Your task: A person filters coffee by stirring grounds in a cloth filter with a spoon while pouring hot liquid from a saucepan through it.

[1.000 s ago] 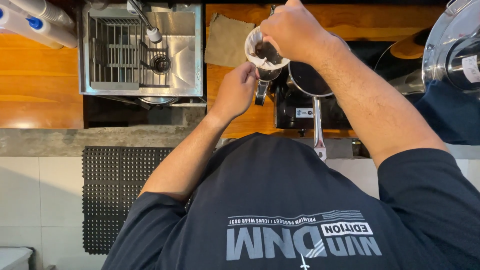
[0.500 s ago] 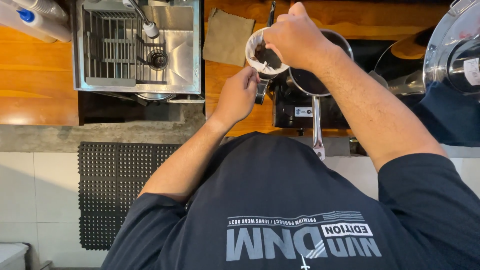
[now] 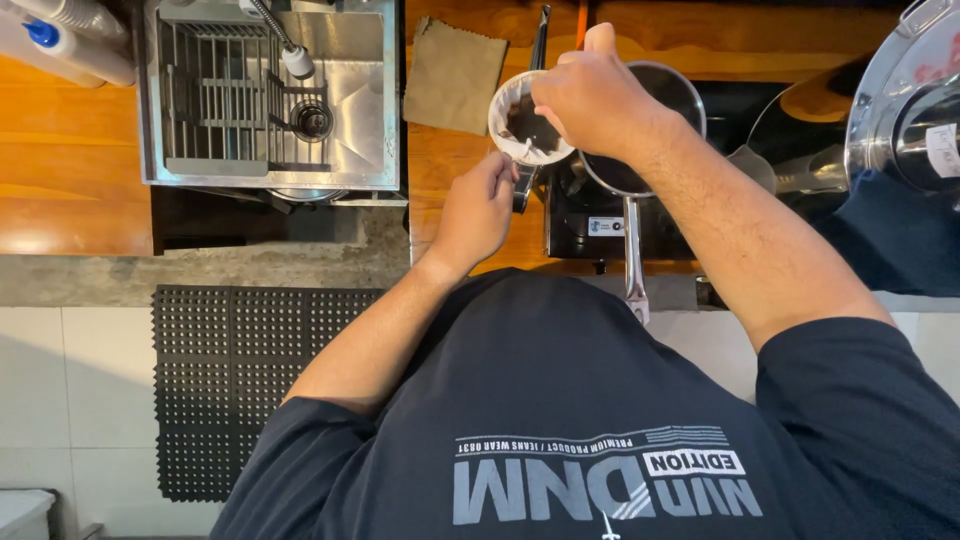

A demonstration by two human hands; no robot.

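While gripped at its rim by right hand (image 3: pixel 590 100), white-lined strainer cup (image 3: pixel 524 128) with dark grounds held over wooden counter (image 3: pixel 455 165), beside saucepan (image 3: pixel 640 130) on black burner (image 3: pixel 590 215). Left hand (image 3: pixel 475 215) closed on handle below cup; handle mostly hidden. Nearby: brown cloth (image 3: pixel 455 75), steel sink (image 3: pixel 270 95) with faucet (image 3: pixel 285 40), rubber mat (image 3: pixel 240 380).

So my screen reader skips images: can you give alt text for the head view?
Seen from above, a person's right hand holds a white cloth strainer of dark grounds beside a saucepan; the left hand grips a metal handle below. A steel sink sits left.
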